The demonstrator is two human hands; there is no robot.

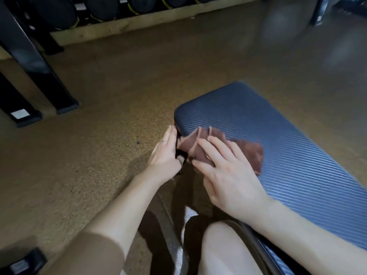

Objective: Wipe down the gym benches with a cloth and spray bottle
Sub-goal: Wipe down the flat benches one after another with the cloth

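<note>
A dark blue ribbed bench pad runs from the middle of the view toward the lower right. A brown cloth lies crumpled on its near left end. My right hand lies flat on the cloth, fingers spread, pressing it against the pad. My left hand sits at the pad's left edge, its thumb and fingers pinching the cloth's corner where it hangs over the side. No spray bottle is in view.
Speckled tan floor spreads to the left and beyond the bench. Black metal frame legs stand at the far left. A rack of dark weights lines the far wall. My knee is below the bench.
</note>
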